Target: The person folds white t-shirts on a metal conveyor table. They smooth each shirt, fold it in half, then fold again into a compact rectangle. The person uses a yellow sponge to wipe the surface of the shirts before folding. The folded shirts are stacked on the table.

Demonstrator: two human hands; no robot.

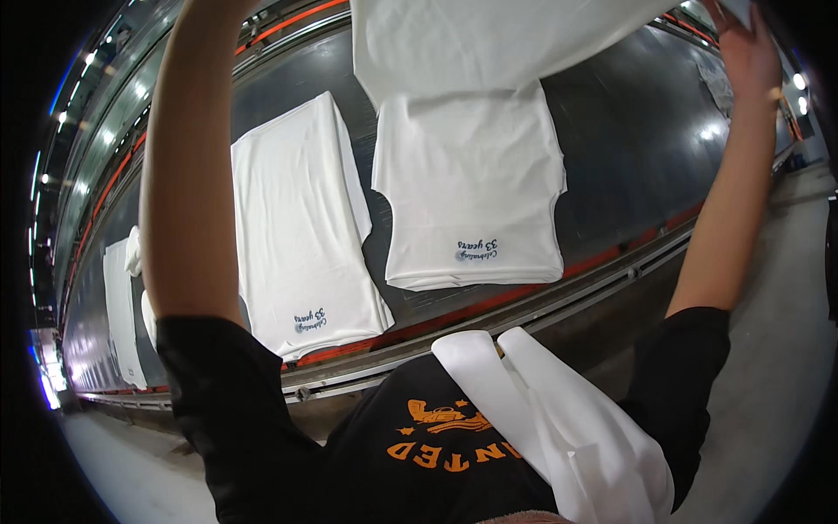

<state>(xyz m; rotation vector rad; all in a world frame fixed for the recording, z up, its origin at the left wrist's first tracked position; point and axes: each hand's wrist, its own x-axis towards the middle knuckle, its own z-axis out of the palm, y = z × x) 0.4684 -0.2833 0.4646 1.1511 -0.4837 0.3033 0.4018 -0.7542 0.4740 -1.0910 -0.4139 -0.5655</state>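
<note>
Fabric panel [497,44], broad and white, overlaps the far end of a stack of white shirt pieces [471,183] on your dark table [628,148]. Your right hand [746,57] is near the panel's right end, its grip too cropped to tell; your left hand is out of view. Another stack [301,227] (navy print near its edge) lies leftward.

L fabric pile [301,227] sits nxt to R pile [471,192] on worktop [633,166], w/ sheet [489,44] at latter's far end.
</note>
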